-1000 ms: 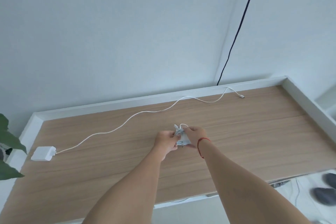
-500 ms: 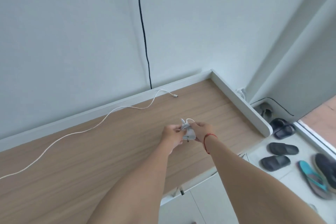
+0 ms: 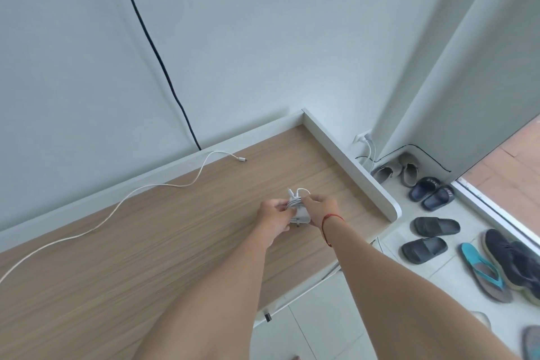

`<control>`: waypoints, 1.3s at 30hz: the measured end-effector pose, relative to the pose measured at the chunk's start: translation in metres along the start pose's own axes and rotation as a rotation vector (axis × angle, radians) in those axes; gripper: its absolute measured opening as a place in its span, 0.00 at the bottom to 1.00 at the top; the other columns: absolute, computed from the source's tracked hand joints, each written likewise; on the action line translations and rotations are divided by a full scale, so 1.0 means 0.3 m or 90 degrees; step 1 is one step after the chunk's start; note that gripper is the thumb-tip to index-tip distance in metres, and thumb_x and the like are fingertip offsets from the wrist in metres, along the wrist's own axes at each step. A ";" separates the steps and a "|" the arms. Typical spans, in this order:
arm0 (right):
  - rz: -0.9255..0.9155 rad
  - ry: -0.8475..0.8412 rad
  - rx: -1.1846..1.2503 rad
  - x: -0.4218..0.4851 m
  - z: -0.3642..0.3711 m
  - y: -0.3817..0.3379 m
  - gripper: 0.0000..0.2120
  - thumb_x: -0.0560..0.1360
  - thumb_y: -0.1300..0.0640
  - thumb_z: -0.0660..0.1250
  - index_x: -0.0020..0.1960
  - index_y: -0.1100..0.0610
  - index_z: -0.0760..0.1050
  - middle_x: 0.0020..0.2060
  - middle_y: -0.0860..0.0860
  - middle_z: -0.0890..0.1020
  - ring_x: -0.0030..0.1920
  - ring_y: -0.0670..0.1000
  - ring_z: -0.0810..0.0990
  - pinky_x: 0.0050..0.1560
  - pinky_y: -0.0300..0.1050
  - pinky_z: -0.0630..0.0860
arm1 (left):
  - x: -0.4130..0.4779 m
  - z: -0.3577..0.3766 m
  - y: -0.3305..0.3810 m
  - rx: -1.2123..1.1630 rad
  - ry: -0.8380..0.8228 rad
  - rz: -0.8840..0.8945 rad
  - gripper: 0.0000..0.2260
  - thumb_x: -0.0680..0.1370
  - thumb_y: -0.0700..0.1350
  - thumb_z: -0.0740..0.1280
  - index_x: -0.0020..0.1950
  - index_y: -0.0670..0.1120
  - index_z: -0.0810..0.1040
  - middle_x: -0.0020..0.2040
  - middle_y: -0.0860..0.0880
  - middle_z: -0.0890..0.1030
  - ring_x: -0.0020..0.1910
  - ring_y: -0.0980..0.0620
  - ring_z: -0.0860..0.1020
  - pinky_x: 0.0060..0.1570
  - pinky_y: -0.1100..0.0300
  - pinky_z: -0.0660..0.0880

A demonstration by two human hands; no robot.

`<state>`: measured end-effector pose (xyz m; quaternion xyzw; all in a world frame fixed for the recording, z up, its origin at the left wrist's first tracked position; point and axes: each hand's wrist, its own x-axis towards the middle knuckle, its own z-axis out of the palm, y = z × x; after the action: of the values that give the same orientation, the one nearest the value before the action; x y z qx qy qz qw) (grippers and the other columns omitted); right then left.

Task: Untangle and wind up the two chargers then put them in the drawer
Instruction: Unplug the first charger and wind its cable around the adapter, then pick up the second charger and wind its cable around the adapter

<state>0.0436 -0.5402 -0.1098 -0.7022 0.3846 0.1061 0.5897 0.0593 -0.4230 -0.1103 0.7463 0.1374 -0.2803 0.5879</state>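
Small white square plug charger (image 3: 301, 213), white cable coiled round it: held over the pale wood desktop (image 3: 204, 257). Left hand (image 3: 274, 215) grips its 9 o'clock side; right hand (image 3: 323, 207) pinches the coil from 3 o'clock. Loose white cable (image 3: 163, 184): on the desktop, 10 o'clock of the hands.

The left hand (image 3: 274, 215) and right hand (image 3: 321, 209) are bare, like the forearms (image 3: 222, 286); a thin red string bracelet (image 3: 323, 226) circles the right wrist.
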 end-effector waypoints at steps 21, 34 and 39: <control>-0.086 0.094 -0.304 -0.055 -0.002 -0.064 0.20 0.80 0.52 0.57 0.67 0.63 0.70 0.64 0.60 0.75 0.65 0.60 0.72 0.59 0.48 0.70 | -0.042 -0.079 0.040 0.202 0.063 0.019 0.20 0.76 0.48 0.68 0.67 0.45 0.75 0.64 0.47 0.79 0.62 0.49 0.77 0.63 0.55 0.73; -0.347 -0.111 -0.480 -0.391 0.637 -0.370 0.22 0.80 0.51 0.56 0.70 0.60 0.67 0.65 0.59 0.73 0.65 0.59 0.72 0.63 0.50 0.70 | -0.284 -0.866 0.082 0.316 0.302 0.014 0.13 0.76 0.50 0.63 0.54 0.45 0.79 0.59 0.44 0.81 0.57 0.44 0.78 0.54 0.54 0.75; -0.436 -0.204 -0.525 -0.635 1.095 -0.381 0.21 0.81 0.51 0.55 0.71 0.60 0.66 0.69 0.57 0.68 0.69 0.58 0.67 0.65 0.50 0.66 | -0.442 -1.308 -0.071 0.260 0.381 -0.045 0.21 0.77 0.54 0.64 0.68 0.48 0.72 0.66 0.49 0.74 0.64 0.46 0.74 0.61 0.55 0.71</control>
<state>0.0897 -0.1611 -0.0024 -0.9347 -0.0329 0.1554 0.3179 0.0420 -0.0262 0.0092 0.8920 0.2702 -0.0916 0.3506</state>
